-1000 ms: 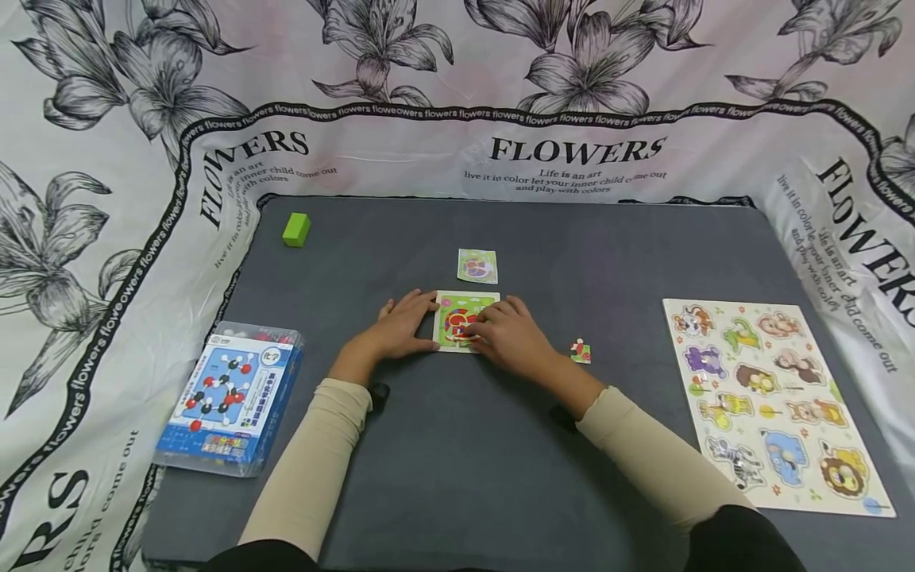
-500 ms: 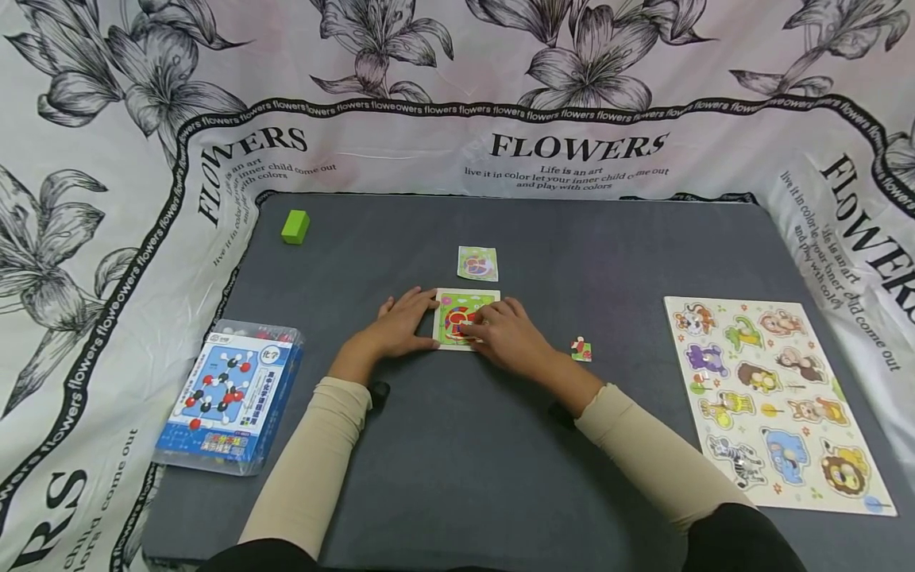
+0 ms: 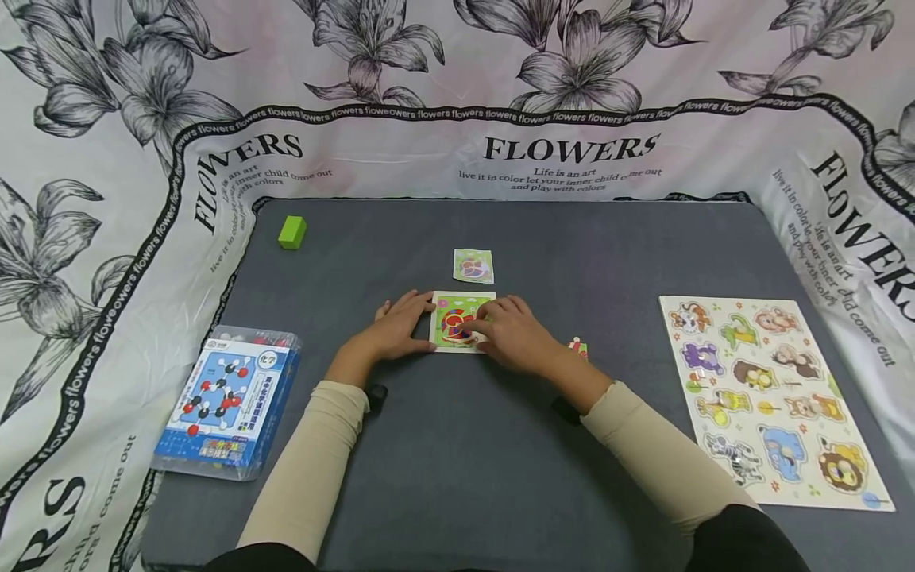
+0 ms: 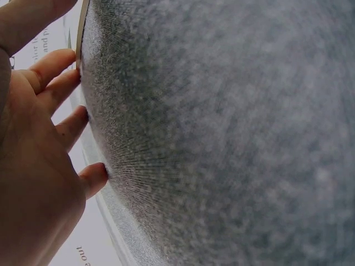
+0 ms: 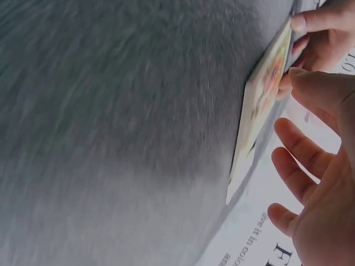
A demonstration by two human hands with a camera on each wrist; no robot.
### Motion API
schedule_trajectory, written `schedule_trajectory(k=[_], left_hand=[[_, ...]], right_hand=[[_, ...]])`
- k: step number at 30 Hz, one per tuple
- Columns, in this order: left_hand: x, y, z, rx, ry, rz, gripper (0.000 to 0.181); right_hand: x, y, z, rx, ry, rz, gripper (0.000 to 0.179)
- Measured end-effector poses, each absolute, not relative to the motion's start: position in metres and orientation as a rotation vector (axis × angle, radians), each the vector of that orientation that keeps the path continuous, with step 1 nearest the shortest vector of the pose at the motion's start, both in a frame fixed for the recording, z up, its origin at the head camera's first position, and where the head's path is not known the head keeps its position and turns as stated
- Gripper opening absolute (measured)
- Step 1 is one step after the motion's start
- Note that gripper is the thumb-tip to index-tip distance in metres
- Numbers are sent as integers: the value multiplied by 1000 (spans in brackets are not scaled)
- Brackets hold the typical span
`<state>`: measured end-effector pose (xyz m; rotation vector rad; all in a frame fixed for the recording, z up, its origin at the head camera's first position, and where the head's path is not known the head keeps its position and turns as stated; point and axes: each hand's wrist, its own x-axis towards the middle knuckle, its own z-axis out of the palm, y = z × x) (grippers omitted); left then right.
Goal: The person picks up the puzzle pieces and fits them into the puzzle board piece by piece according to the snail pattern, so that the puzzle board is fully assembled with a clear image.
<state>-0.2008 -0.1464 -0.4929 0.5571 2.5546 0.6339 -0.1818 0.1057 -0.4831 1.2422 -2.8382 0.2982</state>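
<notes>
A small jigsaw board point(image 3: 446, 322) with a white border and a green and red picture lies on the grey table. My left hand point(image 3: 393, 330) rests at its left edge, thumb by the near corner and fingers by the far one. In the left wrist view those fingers point(image 4: 71, 128) are spread and gently bent along the edge. My right hand point(image 3: 516, 335) hovers over the board's right side and hides part of the picture. In the right wrist view its fingers point(image 5: 297, 174) and thumb are apart, with nothing between them.
Loose puzzle pieces point(image 3: 579, 348) lie beside my right wrist, partly hidden. A small picture card point(image 3: 473, 266) sits beyond the board. At left are a boxed molecule model kit point(image 3: 225, 401) and a green block point(image 3: 292, 233). An animal puzzle board point(image 3: 775, 401) lies at right.
My right hand has shifted slightly across the board, and its wrist now covers part of the loose pieces. The left hand stays at the board's edge. The head view has tilted a little.
</notes>
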Motion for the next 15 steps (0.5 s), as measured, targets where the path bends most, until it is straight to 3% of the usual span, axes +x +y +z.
schedule_trajectory(k=[15], left_hand=[[-197,-143,-489,546,2551,650,74]], right_hand=[[-165,195,-472,1041,-2911,394,41]])
